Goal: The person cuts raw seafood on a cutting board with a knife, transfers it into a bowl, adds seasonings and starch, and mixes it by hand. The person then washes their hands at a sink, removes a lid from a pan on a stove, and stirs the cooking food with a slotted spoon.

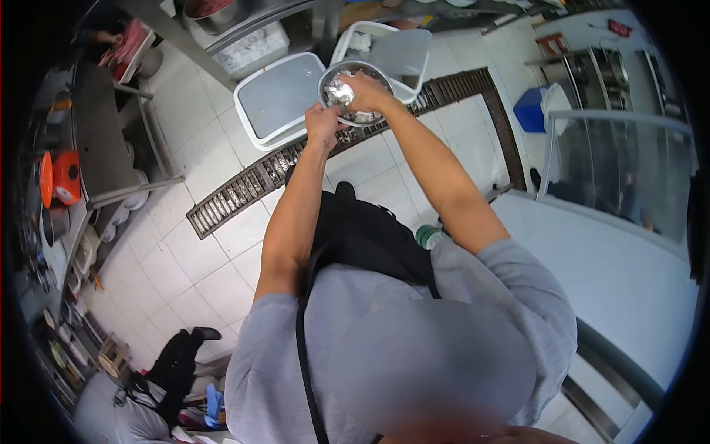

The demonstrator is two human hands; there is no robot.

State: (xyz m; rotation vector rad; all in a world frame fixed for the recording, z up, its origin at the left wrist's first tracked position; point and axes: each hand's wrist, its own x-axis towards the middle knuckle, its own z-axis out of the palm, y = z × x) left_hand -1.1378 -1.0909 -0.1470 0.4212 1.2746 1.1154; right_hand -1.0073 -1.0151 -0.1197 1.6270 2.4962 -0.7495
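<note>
Round, shiny metal bowl (333, 75), whitish contents (339, 92), left hand (322, 123) gripping its rim, right hand (364, 90) inside, grip impossible to tell

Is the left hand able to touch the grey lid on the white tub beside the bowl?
Probably yes: the grey lid looks close to the left hand, with nothing seen between them. But that hand is holding the metal bowl, so it might need to let go first.
</note>
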